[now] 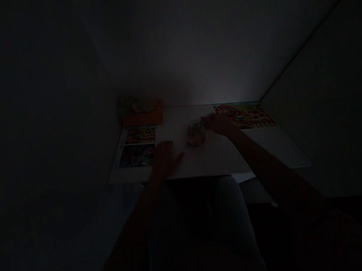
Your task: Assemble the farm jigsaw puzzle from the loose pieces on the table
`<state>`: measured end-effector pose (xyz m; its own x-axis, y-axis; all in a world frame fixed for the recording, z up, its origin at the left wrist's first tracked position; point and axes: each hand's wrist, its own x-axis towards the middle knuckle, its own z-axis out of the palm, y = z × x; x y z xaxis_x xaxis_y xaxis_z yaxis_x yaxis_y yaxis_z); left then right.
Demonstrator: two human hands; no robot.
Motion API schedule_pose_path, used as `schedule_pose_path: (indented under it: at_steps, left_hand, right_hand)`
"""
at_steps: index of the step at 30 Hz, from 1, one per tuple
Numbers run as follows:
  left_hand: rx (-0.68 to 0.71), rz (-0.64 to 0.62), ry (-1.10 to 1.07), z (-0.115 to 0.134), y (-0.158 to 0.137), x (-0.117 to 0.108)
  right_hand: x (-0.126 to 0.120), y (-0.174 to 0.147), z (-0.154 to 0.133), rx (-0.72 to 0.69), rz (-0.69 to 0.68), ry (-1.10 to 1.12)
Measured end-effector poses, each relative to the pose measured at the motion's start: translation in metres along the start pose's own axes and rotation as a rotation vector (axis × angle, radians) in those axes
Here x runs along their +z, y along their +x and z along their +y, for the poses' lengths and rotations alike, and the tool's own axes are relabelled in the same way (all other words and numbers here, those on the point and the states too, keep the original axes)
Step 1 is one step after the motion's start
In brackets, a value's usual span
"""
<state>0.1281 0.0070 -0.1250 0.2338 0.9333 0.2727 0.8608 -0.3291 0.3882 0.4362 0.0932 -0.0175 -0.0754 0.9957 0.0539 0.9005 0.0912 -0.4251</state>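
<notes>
Dim scene: a small pile of puzzle pieces [196, 133] at mid-table is touched by the right hand [219, 123], its grip unclear; the left hand [165, 158] is laid flat, fingers apart, beside picture cards [137, 147]

Left grip [165, 158] flat, right grip [218, 123] outstretched

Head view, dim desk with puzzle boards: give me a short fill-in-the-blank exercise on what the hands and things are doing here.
1. The left hand lies flat on the white ____.
2. The right hand touches a small pile of puzzle pieces near the table's ____.
3. The farm puzzle board lies at the table's far ____ corner.
4. The orange box stands at the far ____ corner.

Missing words: table; middle; right; left
</notes>
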Motion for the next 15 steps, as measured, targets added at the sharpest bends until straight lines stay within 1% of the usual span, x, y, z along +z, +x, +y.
schedule_pose_path:
  at_steps: [2, 5, 9, 11, 15]
  left_hand:
    - [0.008, -0.014, 0.032, 0.003, 0.0, -0.003]
    - [0.01, -0.026, 0.04, 0.006, -0.001, -0.006]
    - [0.016, -0.033, 0.036, 0.007, -0.001, -0.006]
    - [0.011, -0.041, 0.024, 0.007, -0.001, -0.006]
    - [0.024, -0.041, -0.012, 0.008, -0.001, -0.006]
  right_hand:
    - [-0.004, 0.005, -0.012, 0.039, -0.012, -0.01]
    - [-0.011, 0.01, -0.029, 0.042, -0.006, -0.022]
    - [-0.03, 0.018, -0.042, 0.029, 0.064, -0.022]
    - [-0.04, 0.022, -0.042, -0.007, 0.137, 0.007]
    - [-0.058, 0.028, -0.041, -0.16, 0.278, 0.077]
